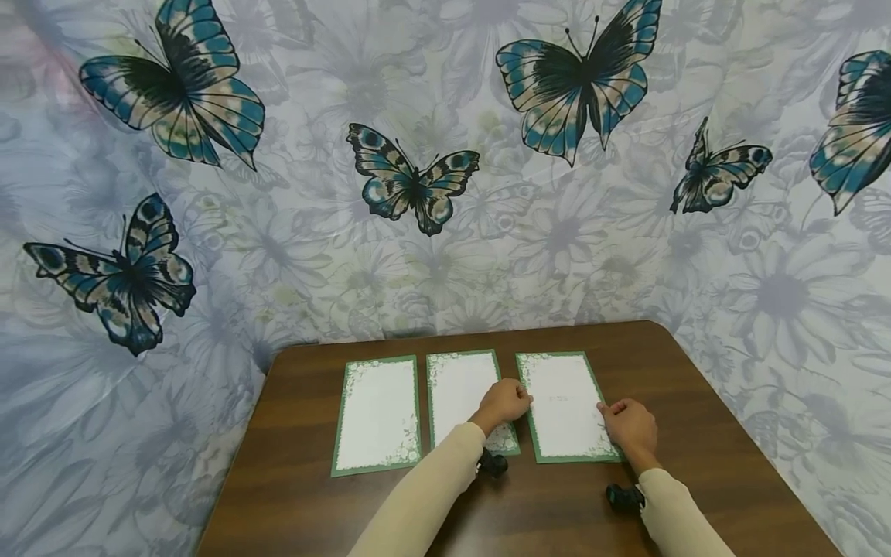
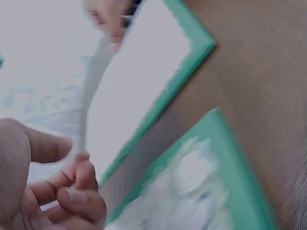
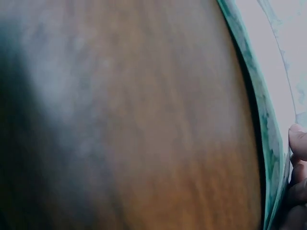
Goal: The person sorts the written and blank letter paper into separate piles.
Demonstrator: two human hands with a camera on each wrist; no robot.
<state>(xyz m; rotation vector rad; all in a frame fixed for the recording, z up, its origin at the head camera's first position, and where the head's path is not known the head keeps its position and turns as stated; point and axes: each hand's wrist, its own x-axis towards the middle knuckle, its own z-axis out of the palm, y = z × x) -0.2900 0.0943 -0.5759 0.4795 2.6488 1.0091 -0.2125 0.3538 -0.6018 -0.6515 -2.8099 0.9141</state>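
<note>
Three white cards with green borders and floral corners lie in a row on a brown table: a left card (image 1: 379, 414), a middle card (image 1: 459, 379) and a right card (image 1: 565, 410). My right hand (image 1: 632, 429) pinches the right card by its right edge, thumb (image 3: 298, 141) on its face and fingers behind. My left hand (image 1: 503, 402) reaches over the middle card to the right card's left edge. In the left wrist view its thumb (image 2: 53, 144) stands apart from loosely bent fingers (image 2: 81, 203), which overlap the card's edge with nothing between them.
The wooden table (image 1: 299, 433) has rounded back corners and meets a wall cloth (image 1: 445, 286) printed with flowers and butterflies. A black wrist camera (image 1: 493, 464) sits on the left wrist, another dark camera (image 1: 624, 499) on the right.
</note>
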